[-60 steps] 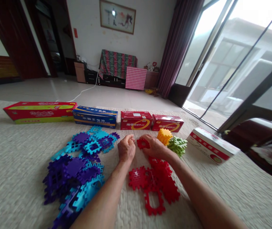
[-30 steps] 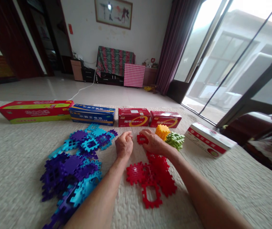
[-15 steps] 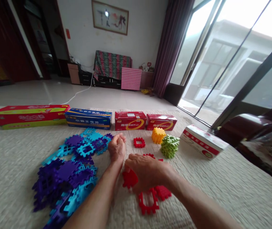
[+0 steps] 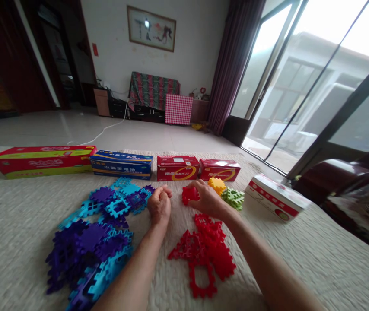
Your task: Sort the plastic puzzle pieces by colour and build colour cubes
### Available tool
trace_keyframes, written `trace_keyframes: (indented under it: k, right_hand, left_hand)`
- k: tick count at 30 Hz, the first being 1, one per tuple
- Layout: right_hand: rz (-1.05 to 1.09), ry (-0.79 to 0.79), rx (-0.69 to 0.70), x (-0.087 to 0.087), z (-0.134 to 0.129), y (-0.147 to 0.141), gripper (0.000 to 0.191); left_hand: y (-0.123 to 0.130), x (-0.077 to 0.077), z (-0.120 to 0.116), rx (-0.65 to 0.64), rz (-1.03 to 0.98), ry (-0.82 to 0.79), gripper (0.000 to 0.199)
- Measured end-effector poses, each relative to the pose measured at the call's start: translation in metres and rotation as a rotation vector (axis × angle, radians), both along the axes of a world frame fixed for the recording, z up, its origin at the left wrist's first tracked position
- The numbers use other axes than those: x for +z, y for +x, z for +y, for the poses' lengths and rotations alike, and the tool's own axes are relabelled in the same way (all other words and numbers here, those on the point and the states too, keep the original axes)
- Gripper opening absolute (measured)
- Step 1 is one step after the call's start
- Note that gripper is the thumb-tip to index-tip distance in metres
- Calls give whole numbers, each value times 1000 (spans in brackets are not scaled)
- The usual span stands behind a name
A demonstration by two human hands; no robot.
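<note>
My right hand (image 4: pixel 205 196) grips a solid red piece (image 4: pixel 190 195) at the spot of the single red frame piece, beside the yellow stack (image 4: pixel 217 185) and the green stack (image 4: pixel 233 198). Closed fingers mark my left hand (image 4: pixel 159 203), which rests between the blue-purple pieces and the red ones; what it holds, if anything, is hidden. Several red toothed pieces (image 4: pixel 207 246) lie in a loose pile below my right hand. To the left spreads a large heap of purple pieces (image 4: pixel 93 235) and light blue pieces (image 4: pixel 118 204).
Along the far edge of the quilted cover (image 4: pixel 16 220) stand a red-green box (image 4: pixel 45 163), a blue box (image 4: pixel 121 165) and two red boxes (image 4: pixel 178 168) (image 4: pixel 220 170). A white-red box (image 4: pixel 277 198) sits at the right, near a dark wooden armrest (image 4: pixel 320 179).
My right hand has moved from the red pile up and away to the single red frame, carrying a solid red piece. The pile is now uncovered. My left hand has barely moved.
</note>
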State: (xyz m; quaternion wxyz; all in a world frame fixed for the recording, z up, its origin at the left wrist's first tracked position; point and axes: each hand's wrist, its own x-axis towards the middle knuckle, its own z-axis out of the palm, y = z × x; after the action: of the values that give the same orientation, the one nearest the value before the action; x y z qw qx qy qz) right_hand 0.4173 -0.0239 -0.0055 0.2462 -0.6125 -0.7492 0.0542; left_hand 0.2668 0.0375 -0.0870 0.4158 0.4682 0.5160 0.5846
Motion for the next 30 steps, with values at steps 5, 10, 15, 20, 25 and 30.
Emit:
trace_keyframes:
  k: [5,10,15,20,25,30]
  right_hand:
    - [23,-26,-5,-24,16,5,35]
    - [16,-54,12,-31,17,8,36]
    - [24,0,52,-33,17,8,48]
    - [58,83,98,-21,1,2,44]
    - [84,41,33,-10,-35,-3,34]
    - [179,69,-140,-17,-72,-2,31]
  left_hand:
    - [0,-1,1,-4,-1,21,31]
    - [1,0,-1,-18,38,22,33]
    - [1,4,-3,-42,119,23,35]
    - [2,4,-7,-96,258,95,34]
    - [3,3,-12,-156,403,224,32]
    - [0,5,-16,-189,519,307,34]
